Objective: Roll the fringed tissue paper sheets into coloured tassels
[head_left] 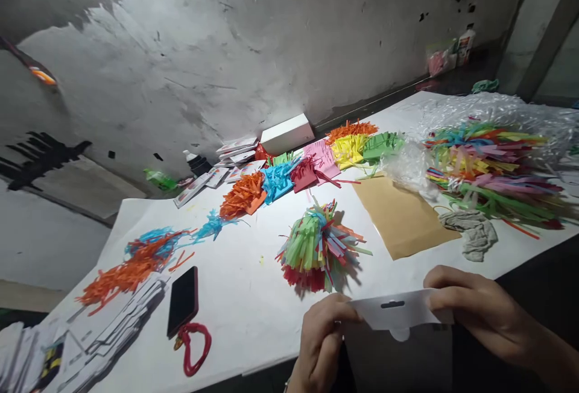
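Card: a white card (398, 310) with a slot cut near its top edge is held flat between both hands, low in the view, over the near edge of the surface (244, 296).
Left hand: the left hand (322, 336) is closed on the card's left end, thumb and fingers pinching it.
Right hand: the right hand (479, 308) grips the card's right end, fingers curled over the top edge.
Bundle: a multicoloured bundle (316, 248) of paper strips lies on the surface just beyond the card, nearer the left hand.
Brown sheet: a brown sheet (400, 215) lies flat beyond the right hand, right of the bundle.
Rag: a grey rag (473, 231) sits beside the brown sheet's right edge.
Plastic: clear plastic (493, 116) holds a heap of coloured strips (488, 167) at far right.
Strip piles: orange, blue, red, pink, yellow and green piles (312, 164) run in a row across the far side.
Phone: a black phone (183, 301) lies at left, well apart from the hands, a red cord (195, 345) just beside it.
Box: a white box (286, 134) stands by the wall.
Card stacks: white stacks (113, 333) lie at the near left corner.
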Motion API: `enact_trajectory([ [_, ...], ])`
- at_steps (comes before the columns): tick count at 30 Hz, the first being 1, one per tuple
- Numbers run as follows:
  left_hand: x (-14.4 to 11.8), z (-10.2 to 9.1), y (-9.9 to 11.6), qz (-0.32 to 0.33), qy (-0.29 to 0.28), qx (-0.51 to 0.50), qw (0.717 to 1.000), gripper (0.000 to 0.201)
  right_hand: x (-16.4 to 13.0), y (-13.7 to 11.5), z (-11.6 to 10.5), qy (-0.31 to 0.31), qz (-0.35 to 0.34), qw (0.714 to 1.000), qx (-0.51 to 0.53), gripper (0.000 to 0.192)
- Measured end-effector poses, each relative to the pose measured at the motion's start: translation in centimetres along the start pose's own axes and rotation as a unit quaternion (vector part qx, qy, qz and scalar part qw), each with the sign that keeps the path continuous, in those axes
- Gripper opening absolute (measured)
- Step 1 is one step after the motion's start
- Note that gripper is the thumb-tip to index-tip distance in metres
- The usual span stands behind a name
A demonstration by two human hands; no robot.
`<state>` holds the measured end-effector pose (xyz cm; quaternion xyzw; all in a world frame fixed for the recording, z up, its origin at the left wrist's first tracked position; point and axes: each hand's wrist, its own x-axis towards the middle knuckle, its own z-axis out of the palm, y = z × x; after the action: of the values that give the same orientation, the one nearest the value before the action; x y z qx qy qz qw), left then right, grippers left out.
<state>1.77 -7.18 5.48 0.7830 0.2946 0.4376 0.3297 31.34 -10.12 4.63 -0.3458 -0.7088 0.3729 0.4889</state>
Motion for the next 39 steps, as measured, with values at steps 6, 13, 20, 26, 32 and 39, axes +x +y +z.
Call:
enact_trajectory([
  [6, 1.4, 1.3, 0.5, 0.038, -0.010, 0.035, 0.999, 0.017, 2.1, -1.6, 0.6, -0.004, -0.109, 0.948, -0.299, 0.025],
  [13, 2.9, 1.5, 0.3, 0.054, -0.038, 0.024, 0.998, 0.032, 5.4, -2.2, 1.2, -0.156, -0.116, 0.912, -0.361, 0.022],
  [20, 3.8, 1.6, 0.5, 0.016, -0.071, -0.014, 0.997, 0.045, 7.3, -2.1, -0.1, -0.270, 0.017, 0.911, -0.311, 0.028],
  [26, 4.5, 1.8, 0.6, -0.013, -0.070, -0.019, 0.997, 0.044, 8.2, -1.9, -1.2, -0.288, 0.077, 0.914, -0.277, 0.025],
  [32, 4.8, 2.3, 0.3, 0.002, -0.040, -0.009, 0.999, 0.040, 8.5, -2.0, -1.1, -0.287, 0.054, 0.895, -0.336, 0.024],
  [39, 4.9, 2.7, 0.2, 0.026, -0.032, 0.013, 0.999, 0.048, 8.8, -1.8, -1.0, -0.300, 0.002, 0.859, -0.415, 0.017],
])
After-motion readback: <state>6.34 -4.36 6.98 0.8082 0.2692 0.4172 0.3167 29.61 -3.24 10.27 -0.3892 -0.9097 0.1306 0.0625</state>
